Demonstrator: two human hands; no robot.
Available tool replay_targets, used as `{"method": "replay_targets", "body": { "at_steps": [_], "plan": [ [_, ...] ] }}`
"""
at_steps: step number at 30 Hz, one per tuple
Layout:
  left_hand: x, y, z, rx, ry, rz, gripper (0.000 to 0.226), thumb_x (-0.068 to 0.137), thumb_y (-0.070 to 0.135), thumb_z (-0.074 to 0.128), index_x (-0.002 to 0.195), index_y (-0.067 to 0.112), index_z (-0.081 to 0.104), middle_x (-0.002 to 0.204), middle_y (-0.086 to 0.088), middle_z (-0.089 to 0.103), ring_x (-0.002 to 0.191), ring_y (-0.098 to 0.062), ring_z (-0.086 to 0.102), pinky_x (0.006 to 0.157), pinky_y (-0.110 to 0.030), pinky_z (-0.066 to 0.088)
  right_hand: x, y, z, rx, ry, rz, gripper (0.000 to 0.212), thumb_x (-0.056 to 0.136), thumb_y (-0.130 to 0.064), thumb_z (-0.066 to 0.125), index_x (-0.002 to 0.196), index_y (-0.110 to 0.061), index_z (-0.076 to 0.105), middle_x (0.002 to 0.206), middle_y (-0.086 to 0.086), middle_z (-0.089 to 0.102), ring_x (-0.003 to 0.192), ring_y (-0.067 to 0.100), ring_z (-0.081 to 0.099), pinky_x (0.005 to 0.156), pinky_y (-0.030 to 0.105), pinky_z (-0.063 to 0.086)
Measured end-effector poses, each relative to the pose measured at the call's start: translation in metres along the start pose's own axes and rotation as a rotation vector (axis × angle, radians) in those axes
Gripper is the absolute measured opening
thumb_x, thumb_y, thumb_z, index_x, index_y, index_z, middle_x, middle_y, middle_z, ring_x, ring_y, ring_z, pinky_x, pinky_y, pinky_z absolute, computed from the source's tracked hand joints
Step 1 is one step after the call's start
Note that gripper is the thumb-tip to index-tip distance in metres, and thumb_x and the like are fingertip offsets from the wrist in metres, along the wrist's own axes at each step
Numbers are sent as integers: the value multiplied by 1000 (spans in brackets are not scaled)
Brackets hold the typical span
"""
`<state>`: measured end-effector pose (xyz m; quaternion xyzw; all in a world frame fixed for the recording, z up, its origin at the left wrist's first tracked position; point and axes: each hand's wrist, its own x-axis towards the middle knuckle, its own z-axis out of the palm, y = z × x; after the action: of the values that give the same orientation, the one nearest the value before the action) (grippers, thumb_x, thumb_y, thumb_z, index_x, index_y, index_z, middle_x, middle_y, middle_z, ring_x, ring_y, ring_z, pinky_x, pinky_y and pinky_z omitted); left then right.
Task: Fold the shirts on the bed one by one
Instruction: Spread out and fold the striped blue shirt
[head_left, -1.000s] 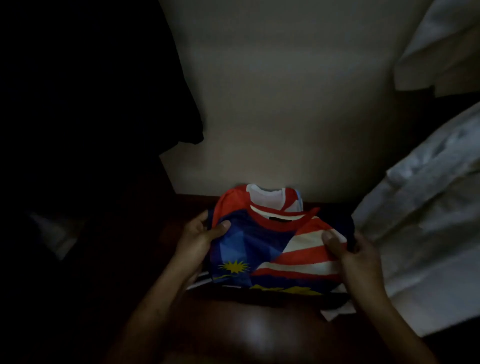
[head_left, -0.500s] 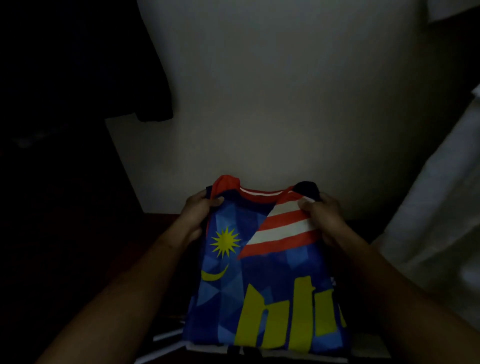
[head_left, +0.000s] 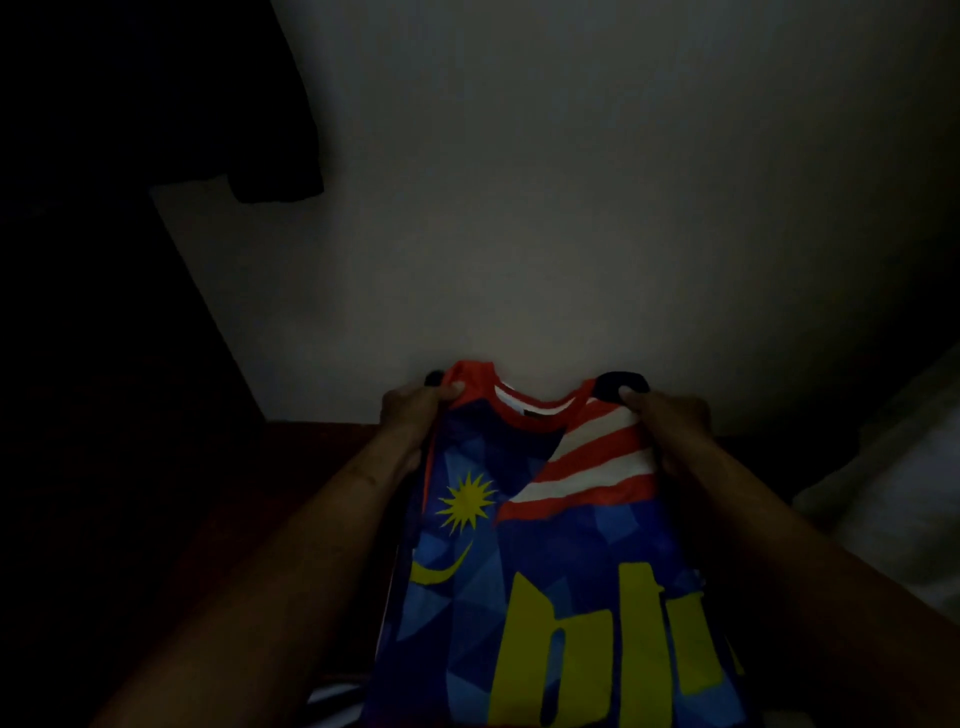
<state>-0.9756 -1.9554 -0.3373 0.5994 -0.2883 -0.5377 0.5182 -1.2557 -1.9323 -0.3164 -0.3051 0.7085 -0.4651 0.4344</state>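
Your left hand (head_left: 410, 415) and right hand (head_left: 670, 421) each hold a shoulder of the shirt (head_left: 545, 545), fingers (head_left: 631, 397) clenched on cloth; it hangs between them before you; loosen one pinch and it likely sags askew; the dimness may hide creases.

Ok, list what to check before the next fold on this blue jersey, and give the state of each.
1. Left hand grips the jersey at one shoulder: ok.
2. Right hand grips the other shoulder: ok.
3. Red collar centred between the hands, shoulders level: ok.
4. Printed front faces the camera, smooth: ok.
5. Hem hanging straight: cannot tell, it runs out of frame.
6. Landing spot below: cannot tell, dark and hidden behind the jersey.
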Motion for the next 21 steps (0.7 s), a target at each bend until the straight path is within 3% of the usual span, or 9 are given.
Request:
{"method": "replay_targets", "body": {
  "at_steps": [2, 5, 8, 11, 14, 16, 18, 19, 21],
  "plan": [
    [5, 0, 4, 37, 77, 37, 13, 76, 0, 82, 81, 7, 72, 93, -19, 76, 83, -28, 69, 83, -48, 61, 8, -1, -2, -35, 76, -38, 42, 92, -21, 75, 126, 2, 65, 120, 21, 69, 94, 30, 68, 79, 40, 57],
    [12, -5, 3, 74, 151, 36, 13, 78, -2, 79, 76, 7, 71, 96, -20, 74, 84, -25, 67, 81, -42, 60, 11, -2, 0, -148, 53, -85, 28, 95, -17, 70, 117, 1, 67, 106, 21, 69, 72, 17, 58, 61, 28, 47],
    [15, -10, 2, 87, 166, 49, 10, 82, 0, 78, 79, 6, 71, 101, -24, 74, 84, -25, 67, 82, -43, 60, 11, 3, 3, -119, 52, -121, 13, 96, -14, 69, 108, -12, 63, 105, 8, 63, 88, 19, 58, 77, 32, 49],
    [16, -8, 2, 66, 141, 40, 15, 83, 16, 83, 90, 5, 75, 96, -18, 76, 86, -25, 72, 76, -31, 60, 10, 7, 3, -75, 17, -148, 19, 98, -15, 67, 116, -16, 63, 110, 5, 62, 92, 18, 60, 83, 35, 49],
    [18, -5, -1, 395, 177, 152, 35, 89, 29, 79, 100, -4, 74, 74, -2, 63, 78, -22, 64, 46, -8, 38, 11, 8, 4, -107, -7, -176, 32, 99, -14, 65, 130, -7, 62, 116, 8, 60, 101, 21, 56, 84, 34, 46],
    [16, -3, -2, 521, 208, 188, 33, 94, 29, 74, 100, -4, 72, 70, 1, 55, 74, -20, 59, 39, -9, 31, 14, 7, 6, -149, 10, -195, 32, 100, -12, 64, 130, -3, 61, 125, 13, 63, 103, 24, 57, 83, 32, 44],
    [10, -1, 0, 595, 232, 199, 34, 96, 35, 70, 103, 2, 69, 88, -8, 66, 92, -30, 66, 59, -20, 47, 14, 6, 7, -232, 63, -219, 37, 100, -14, 64, 135, -4, 57, 135, 15, 61, 113, 29, 60, 86, 33, 45],
    [4, -1, 1, 676, 248, 229, 40, 97, 39, 67, 114, 3, 66, 110, -14, 67, 108, -34, 64, 76, -26, 52, 9, 6, 7, -304, 101, -243, 43, 99, -17, 66, 140, -8, 53, 142, 15, 57, 123, 31, 57, 91, 36, 47],
    [-25, -1, 4, 875, 205, 385, 50, 103, 43, 57, 140, 9, 53, 142, -16, 52, 132, -36, 50, 107, -42, 45, -10, 11, 5, -498, 144, -408, 52, 101, -21, 63, 148, -13, 46, 152, 13, 46, 138, 33, 45, 110, 45, 42]
  ]
}}
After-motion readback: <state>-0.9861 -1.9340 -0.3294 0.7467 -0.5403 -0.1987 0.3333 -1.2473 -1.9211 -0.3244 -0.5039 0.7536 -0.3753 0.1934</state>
